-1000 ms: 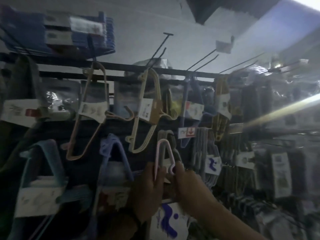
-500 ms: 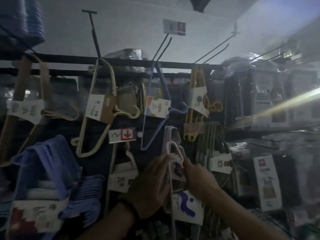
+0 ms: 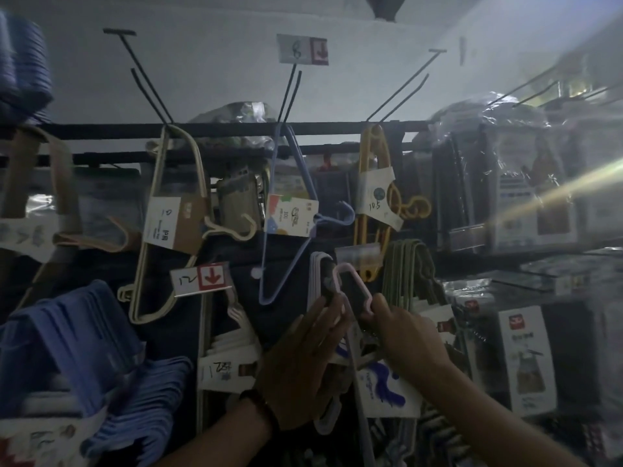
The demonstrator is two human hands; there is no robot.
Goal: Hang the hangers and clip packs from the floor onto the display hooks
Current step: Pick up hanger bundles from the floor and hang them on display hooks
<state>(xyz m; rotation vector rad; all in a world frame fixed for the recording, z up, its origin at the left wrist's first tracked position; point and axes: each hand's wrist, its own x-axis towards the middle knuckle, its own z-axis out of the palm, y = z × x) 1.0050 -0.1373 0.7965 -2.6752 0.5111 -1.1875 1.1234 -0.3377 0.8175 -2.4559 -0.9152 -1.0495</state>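
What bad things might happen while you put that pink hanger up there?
The pink hanger pack may miss its hook: the spot is dim and hidden behind the left hand and right hand. The hands could also knock the crowded green hangers or the yellow hangers loose.

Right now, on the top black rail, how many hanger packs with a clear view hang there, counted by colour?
Cream hanger pack: 1
Lilac-blue hanger pack: 1
Yellow hanger pack: 1
Tan hanger pack: 1, at the left edge, blurred
Total: 4
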